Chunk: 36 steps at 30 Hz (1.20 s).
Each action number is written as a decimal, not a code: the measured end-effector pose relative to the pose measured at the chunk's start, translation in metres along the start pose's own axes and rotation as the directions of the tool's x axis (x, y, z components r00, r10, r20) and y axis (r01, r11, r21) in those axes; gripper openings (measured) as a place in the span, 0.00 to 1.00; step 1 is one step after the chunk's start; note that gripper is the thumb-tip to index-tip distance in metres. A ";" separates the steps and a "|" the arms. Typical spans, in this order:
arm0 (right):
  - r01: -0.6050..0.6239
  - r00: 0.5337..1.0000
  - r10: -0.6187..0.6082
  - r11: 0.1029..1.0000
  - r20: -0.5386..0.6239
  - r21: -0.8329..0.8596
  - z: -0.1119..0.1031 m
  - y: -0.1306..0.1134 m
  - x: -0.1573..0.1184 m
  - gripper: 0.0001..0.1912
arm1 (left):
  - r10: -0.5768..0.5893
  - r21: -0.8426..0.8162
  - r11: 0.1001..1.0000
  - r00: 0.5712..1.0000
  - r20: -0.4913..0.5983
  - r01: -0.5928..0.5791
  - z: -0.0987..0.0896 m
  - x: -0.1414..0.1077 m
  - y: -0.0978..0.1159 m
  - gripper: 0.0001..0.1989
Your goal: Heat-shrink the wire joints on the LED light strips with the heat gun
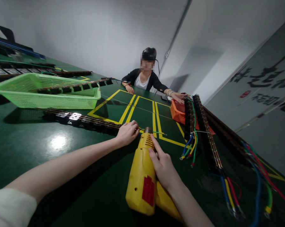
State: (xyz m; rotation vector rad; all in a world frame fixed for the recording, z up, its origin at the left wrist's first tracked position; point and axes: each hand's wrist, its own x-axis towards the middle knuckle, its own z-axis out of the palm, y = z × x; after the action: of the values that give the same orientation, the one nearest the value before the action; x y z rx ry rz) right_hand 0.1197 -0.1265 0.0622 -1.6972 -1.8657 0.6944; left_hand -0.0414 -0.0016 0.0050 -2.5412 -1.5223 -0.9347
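My right hand [163, 164] is wrapped round a yellow heat gun [142, 170], its metal nozzle pointing away from me. Just left of the nozzle, my left hand [127, 134] is closed on the end of a dark strip assembly [85, 121] with copper-coloured rods, which lies on the green table [69, 160]. A thin green wire [160, 133] with a metal terminal extends to the right beyond the nozzle. The fingertips of my left hand are partly hidden.
A green basket [81, 102] holding another strip stands at the left. More strips with coloured wires [211, 135] lie at the right, beside an orange basket [177, 112]. Across the table a person [143, 80] reaches toward that basket.
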 end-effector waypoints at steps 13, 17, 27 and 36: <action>-0.091 0.986 0.098 0.994 -0.138 0.055 -0.028 0.022 -0.019 0.33 | 0.011 -0.020 1.000 0.999 -0.035 -0.011 0.003 -0.001 -0.002 0.09; -0.070 0.990 0.073 0.997 -0.121 0.023 -0.027 0.025 -0.017 0.33 | 0.018 -0.013 1.000 0.999 -0.043 -0.019 0.005 0.000 -0.003 0.09; -0.021 0.998 0.020 1.000 -0.056 -0.015 -0.016 0.027 0.000 0.31 | 0.029 0.008 1.000 0.999 -0.033 -0.029 0.008 0.000 -0.004 0.09; 0.051 0.999 -0.051 0.999 0.013 0.000 0.009 -0.003 0.008 0.29 | 0.023 0.011 1.000 1.000 -0.002 -0.023 0.005 0.001 -0.001 0.10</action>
State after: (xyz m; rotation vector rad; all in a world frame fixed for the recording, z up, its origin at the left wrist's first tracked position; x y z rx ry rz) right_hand 0.1103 -0.1192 0.0578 -1.6430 -1.9118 0.6861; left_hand -0.0401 0.0012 0.0010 -2.5438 -1.4905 -0.9235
